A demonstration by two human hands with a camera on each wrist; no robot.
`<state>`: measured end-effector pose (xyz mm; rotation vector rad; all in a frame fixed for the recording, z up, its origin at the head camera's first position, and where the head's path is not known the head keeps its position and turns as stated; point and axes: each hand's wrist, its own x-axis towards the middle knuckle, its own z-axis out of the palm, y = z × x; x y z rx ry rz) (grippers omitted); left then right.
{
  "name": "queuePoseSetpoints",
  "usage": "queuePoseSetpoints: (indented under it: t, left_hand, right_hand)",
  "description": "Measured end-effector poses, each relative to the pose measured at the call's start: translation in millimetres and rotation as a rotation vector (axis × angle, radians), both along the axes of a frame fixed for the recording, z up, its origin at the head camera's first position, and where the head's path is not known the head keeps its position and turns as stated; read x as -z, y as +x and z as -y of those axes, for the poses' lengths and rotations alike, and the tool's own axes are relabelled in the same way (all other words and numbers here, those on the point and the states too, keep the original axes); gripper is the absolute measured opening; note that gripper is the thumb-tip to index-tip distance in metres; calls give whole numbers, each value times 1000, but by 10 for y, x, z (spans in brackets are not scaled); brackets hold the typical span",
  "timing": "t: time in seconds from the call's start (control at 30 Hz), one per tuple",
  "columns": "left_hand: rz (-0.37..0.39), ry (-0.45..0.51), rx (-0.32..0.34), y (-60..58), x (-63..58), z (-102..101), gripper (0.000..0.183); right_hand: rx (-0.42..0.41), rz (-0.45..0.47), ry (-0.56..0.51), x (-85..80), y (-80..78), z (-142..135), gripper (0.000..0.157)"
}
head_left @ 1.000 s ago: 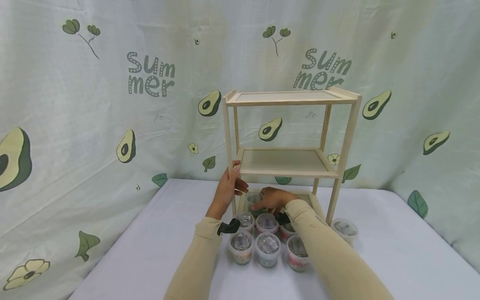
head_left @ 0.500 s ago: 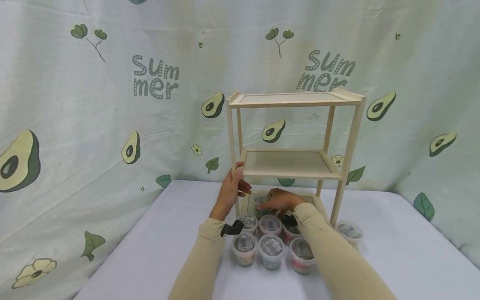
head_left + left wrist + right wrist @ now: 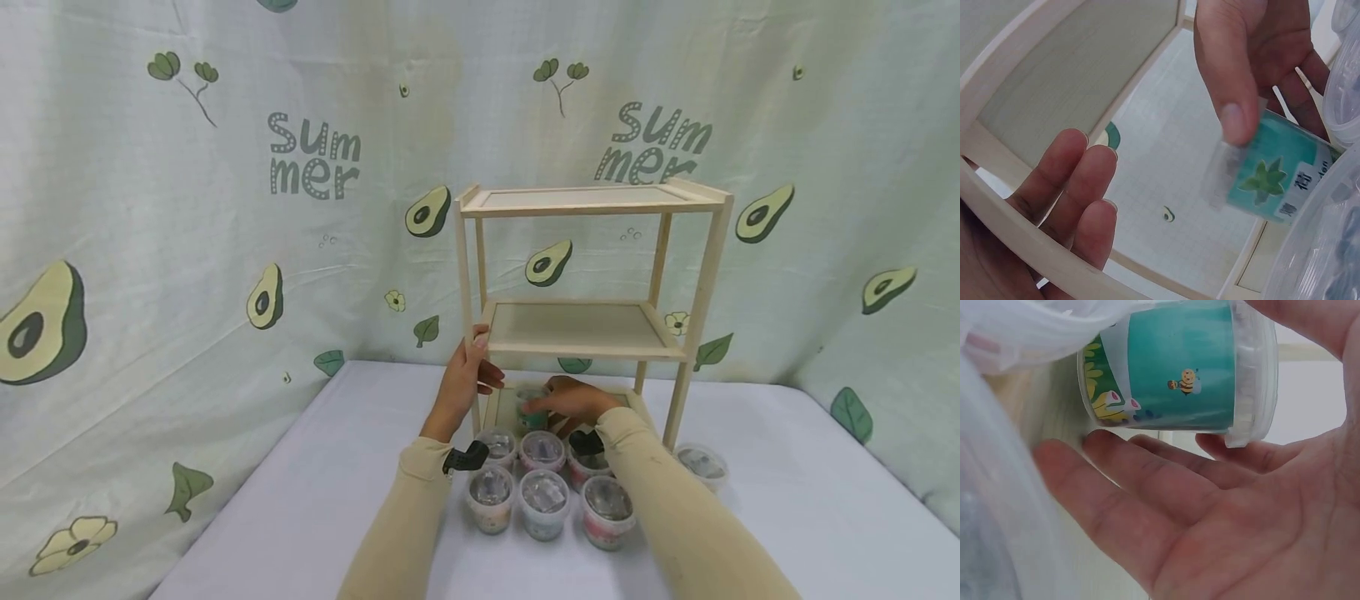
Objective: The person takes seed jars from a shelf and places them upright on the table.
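Note:
My left hand [image 3: 459, 387] holds the left front post of a small wooden shelf rack [image 3: 585, 349]; in the left wrist view its fingertips [image 3: 1094, 175] reach past the post. On the bottom shelf stands a clear lidded plastic tub [image 3: 529, 412] with a teal label. My right hand [image 3: 576, 400] grips this tub, thumb near its lid and fingers on the far side. The right wrist view shows a bee printed on the tub [image 3: 1191, 369], the left wrist view a green plant and some characters. Several similar tubs, including one blue-labelled tub [image 3: 543, 504], stand in front of the rack.
A further tub [image 3: 702, 463] stands to the right of the rack's front right post. The middle shelf [image 3: 577, 325] hangs low above the right hand. A white cloth covers the table [image 3: 300, 500], and a printed curtain [image 3: 360, 275] hangs behind.
The teal tub has slid slightly rightward along the bottom shelf with my right hand. My left hand stays on the post. The whole head view has shifted a little.

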<state>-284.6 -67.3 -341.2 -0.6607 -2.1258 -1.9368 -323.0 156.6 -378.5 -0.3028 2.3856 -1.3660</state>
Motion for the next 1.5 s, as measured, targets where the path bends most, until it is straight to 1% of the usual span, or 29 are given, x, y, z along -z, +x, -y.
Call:
queuePoseSetpoints:
  t: [0.13, 0.27, 0.37, 0.5, 0.6, 0.83, 0.93, 1.1, 1.27, 1.37, 1.5]
  left_hand:
    - [0, 0, 3, 12, -2, -9, 48]
    - [-5, -7, 6, -13, 9, -21, 49]
    - [6, -2, 10, -129, 91, -20, 50]
    - [17, 14, -13, -299, 222, -7, 52]
    - [7, 20, -37, -317, 249, 1, 52]
    - [-14, 32, -60, -298, 258, -16, 51]
    - [-19, 39, -60, -304, 263, -26, 50]
    - [-13, 37, -41, -313, 262, -32, 51]
    - [9, 29, -12, -308, 254, -24, 53]
    - [13, 23, 2, -185, 150, -18, 50]
    - [2, 17, 0, -11, 16, -11, 48]
  right_hand:
    - [26, 27, -45, 9, -13, -45, 78]
    - [33, 22, -63, -3, -18, -87, 81]
    - [41, 3, -69, -40, -3, -109, 83]
    - [49, -21, -92, -125, 37, -109, 89]
    - [36, -37, -101, -187, 74, -99, 93]
    - [9, -83, -108, -290, 164, -121, 92]
    - [-2, -96, -106, -310, 203, -149, 94]
    - [-12, -118, -75, -299, 281, -222, 97]
    - [-24, -165, -34, -291, 402, -311, 97]
    - [-34, -191, -12, -290, 469, -373, 96]
    - [-59, -231, -29, -280, 556, -448, 89]
